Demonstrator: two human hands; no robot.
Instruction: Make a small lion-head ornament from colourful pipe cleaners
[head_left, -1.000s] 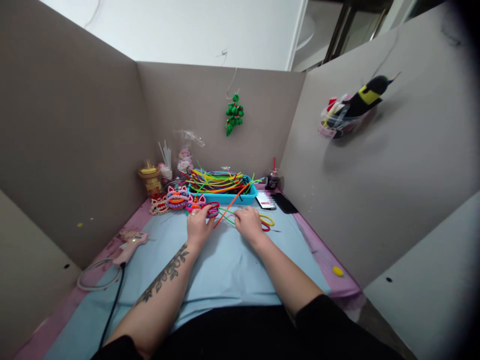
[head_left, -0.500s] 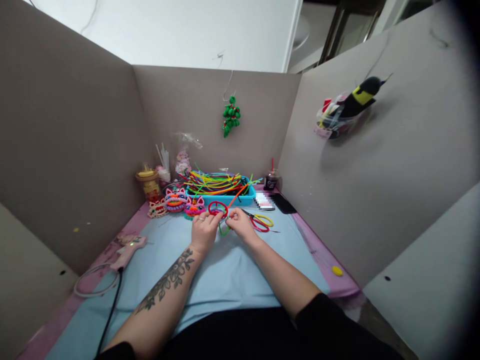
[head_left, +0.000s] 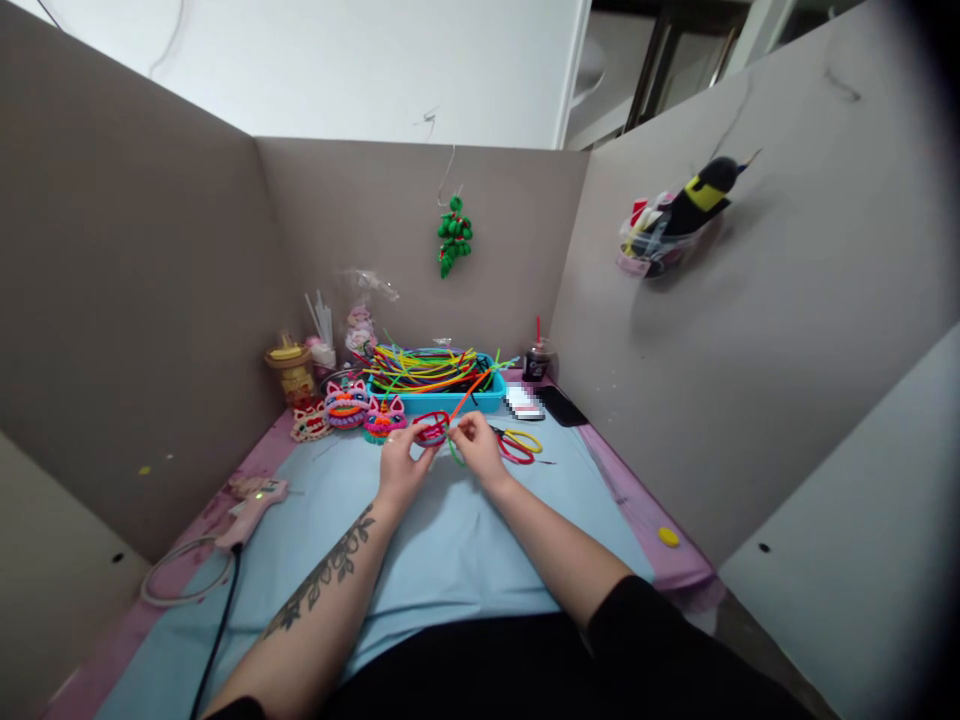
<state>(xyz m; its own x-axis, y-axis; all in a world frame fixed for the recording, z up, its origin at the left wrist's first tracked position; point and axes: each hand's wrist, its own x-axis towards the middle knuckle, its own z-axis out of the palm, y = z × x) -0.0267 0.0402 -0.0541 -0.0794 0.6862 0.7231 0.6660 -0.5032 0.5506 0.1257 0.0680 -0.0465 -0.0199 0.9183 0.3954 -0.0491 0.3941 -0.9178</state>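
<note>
A small round frame of red pipe cleaners (head_left: 431, 417) is held up over the blue cloth. My left hand (head_left: 402, 465) pinches it from the left, thumb below. At its right side, my right hand (head_left: 481, 452) has thumb and forefinger closed on a pipe cleaner; an orange stem (head_left: 471, 391) sticks up from there and a green one (head_left: 456, 453) hangs below. Which of the two it grips is hard to see. Just right of that hand lie scissors (head_left: 519, 446) with red and yellow handles. Finished pipe-cleaner animal heads (head_left: 385, 420) stand left of the frame.
Behind the hands is a blue tray (head_left: 480, 403) heaped with coloured pipe cleaners. A phone (head_left: 561, 406) and a drink cup (head_left: 536, 362) are at back right. A pink glue gun (head_left: 255, 510) with its cable lies left. Grey panels (head_left: 420, 300) enclose the table on three sides.
The red frame has tilted in my fingers, its ring now seen flatter. The green loop below has turned and shows less. My camera view has shifted slightly to the right.
</note>
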